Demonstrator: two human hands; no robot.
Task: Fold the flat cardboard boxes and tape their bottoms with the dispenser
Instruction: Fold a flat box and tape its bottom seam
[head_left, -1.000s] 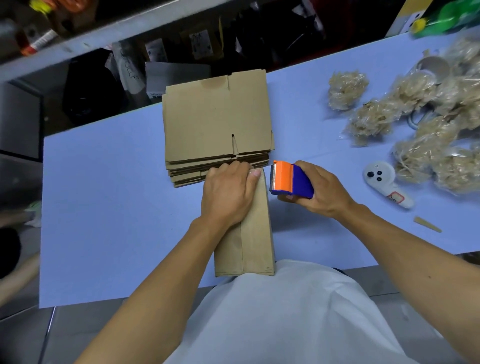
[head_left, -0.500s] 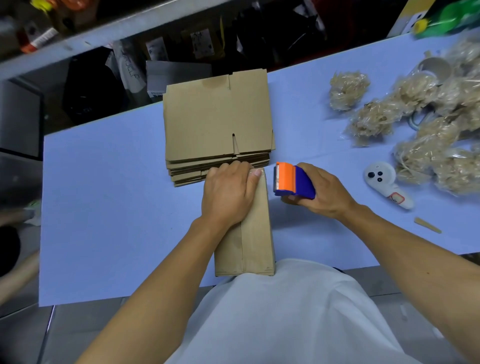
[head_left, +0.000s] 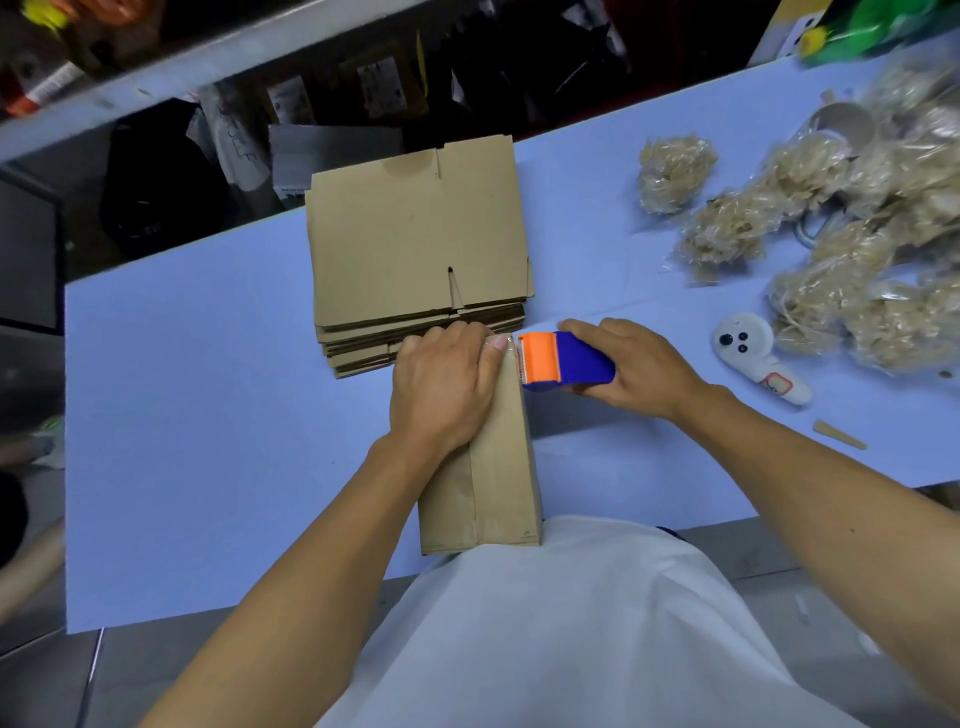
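From the head camera, I'm looking down at the blue table (head_left: 197, 415). The box (head_left: 498, 467) stands folded right in front of me, its near end against my white shirt (head_left: 571, 623), its far end just short of the stack (head_left: 415, 249) of flat boxes.

My left hand (head_left: 444, 387) lies palm down over the far end of the box, fingers together and bent over the far edge, pressing it down. A fingertip (head_left: 500, 343) sits at the right corner, almost touching the dispenser.

My right hand (head_left: 639, 366) grips the dispenser (head_left: 566, 361) from the right, fingers wrapped round its blue body. The orange head points left and meets the box's upper right edge, just beside that fingertip. There's a sliver of clear tape at the contact, though I can't tell how far it runs.

The stack sits past the box, toward the table's far edge, slots and flaps showing on the top sheet.

Off to the right: bags of straw-like filler (head_left: 831, 249) heaped together, a white controller (head_left: 753, 358) lying near them, and a small wooden stick (head_left: 839, 441) closer to my right arm.
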